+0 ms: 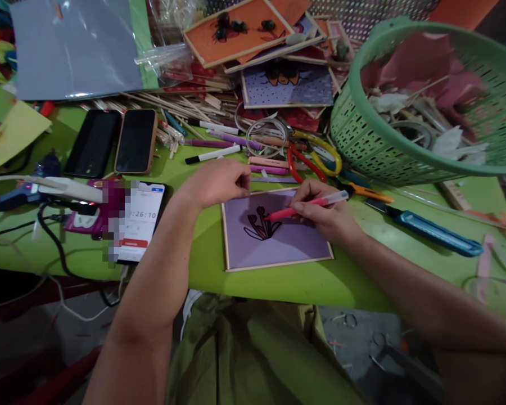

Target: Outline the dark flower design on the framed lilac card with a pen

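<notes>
A purple card (244, 250) with a thin wooden frame lies on the green table, with a black-outlined flower drawing (262, 225) near its middle. My right hand (322, 211) pinches a pink-red marker (283, 212), its tip at the right side of the drawn flowers. At the card's top left edge rests my left hand (219, 181), fingers curled down; whether anything is under them is too hidden to tell.
Phones (135, 140), a lit phone (141, 225) and cables are at the left. Markers (213, 154), red scissors (299, 163) and sticks lie behind the card. A green basket (375, 135) stands back right, a blue cutter (438, 230) in front of it.
</notes>
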The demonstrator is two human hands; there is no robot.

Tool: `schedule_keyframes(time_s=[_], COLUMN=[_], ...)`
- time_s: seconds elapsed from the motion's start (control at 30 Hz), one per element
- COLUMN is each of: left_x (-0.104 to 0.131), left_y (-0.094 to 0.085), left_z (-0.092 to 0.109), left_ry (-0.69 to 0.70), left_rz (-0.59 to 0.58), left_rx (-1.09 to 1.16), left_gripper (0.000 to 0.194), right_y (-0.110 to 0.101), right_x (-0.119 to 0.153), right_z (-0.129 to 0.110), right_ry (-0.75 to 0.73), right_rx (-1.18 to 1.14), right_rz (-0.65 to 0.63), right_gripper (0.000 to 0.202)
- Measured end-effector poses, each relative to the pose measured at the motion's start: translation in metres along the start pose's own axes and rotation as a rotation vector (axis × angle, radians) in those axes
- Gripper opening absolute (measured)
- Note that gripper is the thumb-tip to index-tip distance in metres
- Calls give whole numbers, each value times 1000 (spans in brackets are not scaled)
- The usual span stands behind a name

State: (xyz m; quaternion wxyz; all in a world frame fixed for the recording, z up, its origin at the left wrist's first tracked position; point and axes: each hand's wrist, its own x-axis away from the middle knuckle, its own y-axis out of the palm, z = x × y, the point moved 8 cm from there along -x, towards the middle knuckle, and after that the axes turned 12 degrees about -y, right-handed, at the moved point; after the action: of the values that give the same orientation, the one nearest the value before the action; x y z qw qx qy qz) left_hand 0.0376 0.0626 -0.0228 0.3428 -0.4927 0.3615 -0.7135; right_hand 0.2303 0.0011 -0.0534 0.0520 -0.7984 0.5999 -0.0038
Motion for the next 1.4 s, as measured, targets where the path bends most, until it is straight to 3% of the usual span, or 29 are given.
schedule_keyframes(time_s=[1.4], left_x=[0], left_y=[0], left_z=[-1], left_ry=[-7], left_rz=[9], left_rx=[24], left_gripper=[12], right_y=[-1], right_x=[0], right_z=[2], right_ry=[0], right_rx=[-5], right_rz=[5], right_gripper=[43])
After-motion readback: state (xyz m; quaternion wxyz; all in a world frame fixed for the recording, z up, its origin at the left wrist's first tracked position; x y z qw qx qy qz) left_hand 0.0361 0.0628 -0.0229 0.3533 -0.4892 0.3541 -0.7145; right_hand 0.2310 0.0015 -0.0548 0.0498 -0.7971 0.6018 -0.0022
